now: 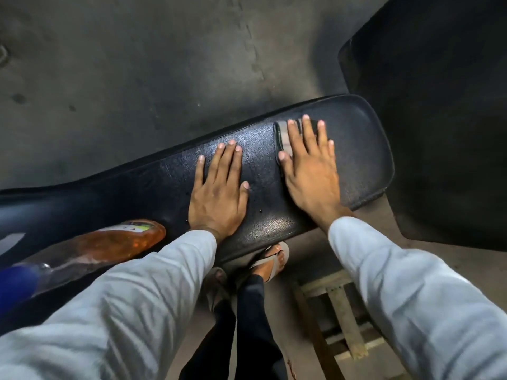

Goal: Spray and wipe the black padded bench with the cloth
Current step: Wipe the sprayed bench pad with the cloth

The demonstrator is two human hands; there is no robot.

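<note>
The black padded bench [263, 193] runs from lower left to upper right, its textured top glistening with small droplets. My right hand [310, 171] lies flat, fingers spread, pressing a folded grey cloth [282, 135] onto the bench near its rounded right end. Most of the cloth is hidden under my palm. My left hand [219, 193] rests flat on the bench middle with nothing under it. A spray bottle [109, 248] of orange liquid lies on its side on the bench at the left, its blue head [16, 283] toward me.
A second black padded piece [439, 119] stands close to the bench's right end. Grey concrete floor [137, 78] lies beyond. Below the bench are my sandalled feet [271, 259] and a wooden frame [340, 316].
</note>
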